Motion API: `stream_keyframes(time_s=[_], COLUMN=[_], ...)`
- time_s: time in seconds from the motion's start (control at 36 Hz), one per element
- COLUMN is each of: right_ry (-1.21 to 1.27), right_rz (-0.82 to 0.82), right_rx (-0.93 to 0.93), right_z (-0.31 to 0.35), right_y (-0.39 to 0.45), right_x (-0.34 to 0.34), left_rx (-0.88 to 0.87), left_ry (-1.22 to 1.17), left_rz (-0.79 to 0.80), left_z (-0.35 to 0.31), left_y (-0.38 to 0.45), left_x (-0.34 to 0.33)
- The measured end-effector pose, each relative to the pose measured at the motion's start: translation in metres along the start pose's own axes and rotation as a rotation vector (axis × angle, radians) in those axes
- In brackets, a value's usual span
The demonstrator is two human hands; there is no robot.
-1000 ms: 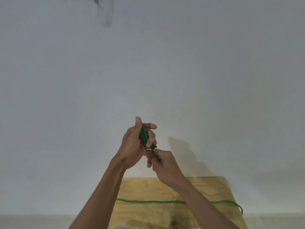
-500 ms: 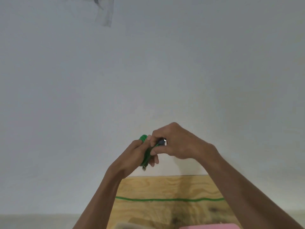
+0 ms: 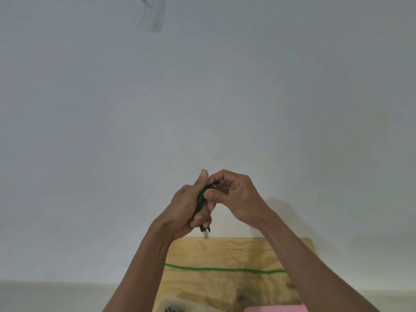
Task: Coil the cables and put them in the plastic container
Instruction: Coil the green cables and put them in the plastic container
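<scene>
A green cable (image 3: 201, 199) is bunched into a tight coil held up in the air in front of a pale wall (image 3: 225, 97), above the far edge of the desk (image 3: 225, 253). The left hand (image 3: 186, 208) wraps the coil, its fingers (image 3: 201, 219) closed around the lower part and its thumb pressed up along the side. A dark plug end with a whitish tip (image 3: 206, 233) sticks out below that hand, just above the desk's far edge. The right hand (image 3: 236, 197) meets the coil from the other side; its fingers (image 3: 211, 195) are curled and pinched on the top of the bundle, where a dark connector with a metal end (image 3: 216, 183) shows between thumb and forefinger. The two hands touch each other around the cable.

Below them, a second green cable (image 3: 225, 270) lies in a nearly straight line across the light plywood desk, passing behind both forearms. At the bottom edge, near the left forearm, the pale rim of a container (image 3: 177, 303) is partly in view, with something dark inside that is too cut off to identify. To its right, a pink object (image 3: 274, 309) shows at the bottom edge. High on the wall hangs a greyish patch (image 3: 154, 16), which may be tape.
</scene>
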State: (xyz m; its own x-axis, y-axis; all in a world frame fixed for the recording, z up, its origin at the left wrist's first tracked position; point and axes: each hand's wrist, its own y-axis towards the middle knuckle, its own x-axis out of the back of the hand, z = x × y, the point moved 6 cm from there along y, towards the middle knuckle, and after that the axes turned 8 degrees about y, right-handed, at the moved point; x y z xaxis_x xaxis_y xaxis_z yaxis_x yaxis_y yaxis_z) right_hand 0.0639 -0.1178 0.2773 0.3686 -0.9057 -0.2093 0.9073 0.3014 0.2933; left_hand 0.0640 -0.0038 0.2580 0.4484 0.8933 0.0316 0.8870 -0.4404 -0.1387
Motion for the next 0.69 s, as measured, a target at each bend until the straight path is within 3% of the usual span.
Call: stream_keyframes(time_s=[0.28, 0.42, 0.5, 0.69], right_ry=[-0.099, -0.078, -0.108, -0.575], right_rz=[-0.196, -0.222, -0.304, -0.453], right_rx=[0.112, 0.109, 0.136, 0.261], right_z=[0.004, 0.001, -0.006, -0.024], right_y=[0.004, 0.005, 0.004, -0.016], right_x=[0.010, 0.014, 0.013, -0.001], left_rx=[-0.165, -0.210, -0.207, -0.077], left_ry=[0.018, 0.121, 0.169, 0.073], left_rz=[-0.636, -0.607, -0.668, -0.903], left_z=[-0.006, -0.005, -0.003, 0.004], left_y=[0.006, 0.009, 0.009, 0.002], left_x=[0.013, 0.016, 0.015, 0.023])
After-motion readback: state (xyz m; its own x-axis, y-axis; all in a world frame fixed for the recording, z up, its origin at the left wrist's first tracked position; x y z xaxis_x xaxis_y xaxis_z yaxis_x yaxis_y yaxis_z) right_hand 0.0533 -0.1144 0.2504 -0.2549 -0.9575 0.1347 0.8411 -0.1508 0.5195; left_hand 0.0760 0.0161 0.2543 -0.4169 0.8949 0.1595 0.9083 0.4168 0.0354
